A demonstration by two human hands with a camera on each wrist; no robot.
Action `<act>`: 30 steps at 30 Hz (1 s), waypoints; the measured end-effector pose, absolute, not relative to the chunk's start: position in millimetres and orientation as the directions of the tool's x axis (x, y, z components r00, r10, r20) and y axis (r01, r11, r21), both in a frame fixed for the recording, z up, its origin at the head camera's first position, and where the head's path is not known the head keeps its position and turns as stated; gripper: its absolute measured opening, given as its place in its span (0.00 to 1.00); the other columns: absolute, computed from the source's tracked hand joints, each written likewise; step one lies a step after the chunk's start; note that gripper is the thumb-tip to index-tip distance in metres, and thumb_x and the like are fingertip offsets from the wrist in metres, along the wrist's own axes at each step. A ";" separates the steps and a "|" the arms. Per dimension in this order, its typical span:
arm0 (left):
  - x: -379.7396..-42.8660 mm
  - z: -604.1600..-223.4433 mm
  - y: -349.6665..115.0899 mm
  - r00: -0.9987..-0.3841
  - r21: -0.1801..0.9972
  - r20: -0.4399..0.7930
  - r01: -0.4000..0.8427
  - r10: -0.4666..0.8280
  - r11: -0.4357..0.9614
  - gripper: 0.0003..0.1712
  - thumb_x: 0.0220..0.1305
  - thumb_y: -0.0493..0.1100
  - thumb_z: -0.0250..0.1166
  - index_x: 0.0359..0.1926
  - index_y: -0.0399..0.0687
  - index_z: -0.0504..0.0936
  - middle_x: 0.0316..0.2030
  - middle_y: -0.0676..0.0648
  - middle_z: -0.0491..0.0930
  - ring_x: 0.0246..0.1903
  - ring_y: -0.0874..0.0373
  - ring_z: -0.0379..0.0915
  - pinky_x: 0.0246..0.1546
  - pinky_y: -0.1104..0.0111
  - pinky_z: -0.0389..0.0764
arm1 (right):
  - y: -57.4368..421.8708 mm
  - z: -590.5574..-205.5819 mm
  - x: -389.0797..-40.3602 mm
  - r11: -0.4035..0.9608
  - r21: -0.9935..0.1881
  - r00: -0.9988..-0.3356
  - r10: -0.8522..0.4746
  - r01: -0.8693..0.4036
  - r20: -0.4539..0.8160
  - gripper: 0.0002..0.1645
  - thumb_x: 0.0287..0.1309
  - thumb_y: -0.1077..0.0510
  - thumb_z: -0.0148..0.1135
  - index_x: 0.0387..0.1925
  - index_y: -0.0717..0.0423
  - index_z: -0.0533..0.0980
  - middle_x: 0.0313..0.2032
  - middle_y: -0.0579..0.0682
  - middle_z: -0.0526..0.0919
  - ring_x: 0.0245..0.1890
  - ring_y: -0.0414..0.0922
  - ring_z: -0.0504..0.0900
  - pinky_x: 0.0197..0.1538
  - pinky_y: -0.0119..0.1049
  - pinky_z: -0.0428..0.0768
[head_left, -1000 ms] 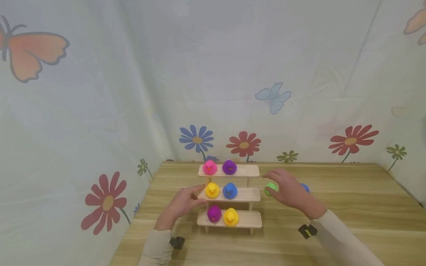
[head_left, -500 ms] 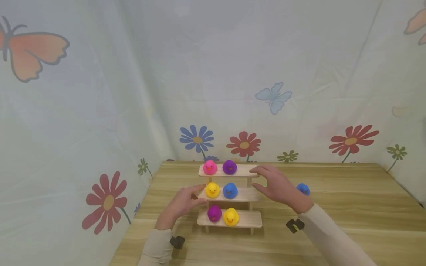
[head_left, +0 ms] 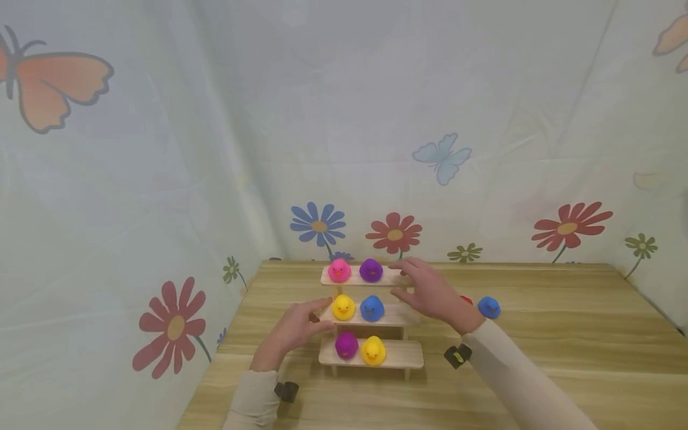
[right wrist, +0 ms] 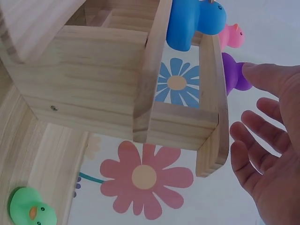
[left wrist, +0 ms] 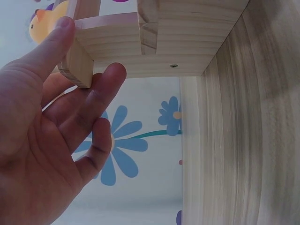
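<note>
The left hand (head_left: pixel 292 328) is pinching the middle wooden shelf (head_left: pixel 396 314), probably steadying it; the right hand (head_left: pixel 434 292), fingers parted, should be carefully avoiding the upper purple toy duck (head_left: pixel 371 270).

No text, label, brand, number or sign can be read on the rubber ducks (head_left: pixel 372 309), the three-tier wooden stand (head_left: pixel 402 354), the desk (head_left: pixel 570 340) or the floral backdrop (head_left: pixel 344 119); a yellowish patch (head_left: pixel 458 356) on the black right-wrist device (head_left: pixel 452 359) is too small to make out.
</note>
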State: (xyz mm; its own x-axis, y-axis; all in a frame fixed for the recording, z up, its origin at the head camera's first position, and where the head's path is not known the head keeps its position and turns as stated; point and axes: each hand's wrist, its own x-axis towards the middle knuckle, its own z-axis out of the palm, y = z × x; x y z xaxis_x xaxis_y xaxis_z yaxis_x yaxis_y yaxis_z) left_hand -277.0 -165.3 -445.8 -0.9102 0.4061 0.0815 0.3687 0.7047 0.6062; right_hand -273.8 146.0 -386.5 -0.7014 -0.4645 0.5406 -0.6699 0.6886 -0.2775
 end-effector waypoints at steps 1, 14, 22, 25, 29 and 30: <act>-277.3 -446.1 -165.4 -0.910 0.608 0.081 0.369 0.407 0.703 0.38 0.55 0.62 0.64 0.65 0.53 0.70 0.58 0.48 0.74 0.34 0.62 0.74 0.31 0.71 0.77 | 144.3 -385.6 -274.8 0.688 -0.280 -0.703 -0.465 -0.670 0.539 0.29 0.50 0.55 0.71 0.54 0.55 0.73 0.47 0.51 0.78 0.42 0.46 0.78 0.44 0.41 0.79; -278.7 -446.9 -165.5 -0.911 0.613 0.075 0.363 0.406 0.701 0.38 0.55 0.63 0.64 0.64 0.53 0.70 0.56 0.48 0.75 0.34 0.63 0.75 0.32 0.71 0.77 | 126.9 -382.6 -292.8 0.705 -0.341 -0.769 -0.467 -0.622 0.436 0.33 0.52 0.51 0.69 0.59 0.55 0.71 0.53 0.50 0.75 0.45 0.46 0.77 0.47 0.39 0.79; -279.2 -446.4 -164.8 -0.916 0.612 0.072 0.353 0.394 0.708 0.38 0.55 0.61 0.65 0.64 0.53 0.70 0.51 0.46 0.78 0.32 0.62 0.75 0.30 0.71 0.77 | 119.8 -385.4 -301.5 0.687 -0.363 -0.762 -0.456 -0.630 0.459 0.32 0.52 0.51 0.69 0.57 0.58 0.71 0.51 0.53 0.74 0.44 0.48 0.76 0.47 0.41 0.78; -280.0 -447.5 -165.5 -0.916 0.611 0.070 0.353 0.396 0.709 0.38 0.54 0.62 0.65 0.64 0.53 0.70 0.50 0.46 0.79 0.32 0.63 0.74 0.30 0.71 0.77 | 116.8 -385.1 -302.7 0.692 -0.369 -0.770 -0.452 -0.621 0.449 0.32 0.52 0.51 0.69 0.57 0.59 0.71 0.51 0.55 0.74 0.44 0.48 0.76 0.48 0.43 0.78; -279.8 -447.6 -166.0 -0.914 0.612 0.074 0.357 0.398 0.706 0.39 0.54 0.63 0.64 0.64 0.53 0.70 0.51 0.46 0.78 0.32 0.63 0.75 0.30 0.70 0.77 | 113.2 -384.1 -303.0 0.706 -0.374 -0.788 -0.446 -0.601 0.424 0.32 0.54 0.50 0.68 0.58 0.58 0.71 0.52 0.56 0.73 0.44 0.48 0.75 0.49 0.43 0.77; -279.6 -447.4 -165.8 -0.914 0.612 0.077 0.359 0.399 0.704 0.38 0.54 0.62 0.65 0.64 0.53 0.70 0.51 0.46 0.78 0.33 0.62 0.75 0.30 0.70 0.77 | 112.2 -383.7 -302.8 0.710 -0.376 -0.793 -0.443 -0.595 0.418 0.32 0.54 0.50 0.68 0.58 0.58 0.71 0.52 0.56 0.73 0.45 0.48 0.74 0.49 0.43 0.77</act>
State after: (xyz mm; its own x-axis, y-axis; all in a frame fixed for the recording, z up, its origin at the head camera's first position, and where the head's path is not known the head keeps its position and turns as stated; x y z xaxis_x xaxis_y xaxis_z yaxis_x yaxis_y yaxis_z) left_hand -279.6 -165.8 -447.4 -0.9136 0.3993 0.0769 0.3593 0.7043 0.6123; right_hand -302.8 112.2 -383.7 -0.7929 -0.4432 0.4181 -0.5952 0.7101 -0.3761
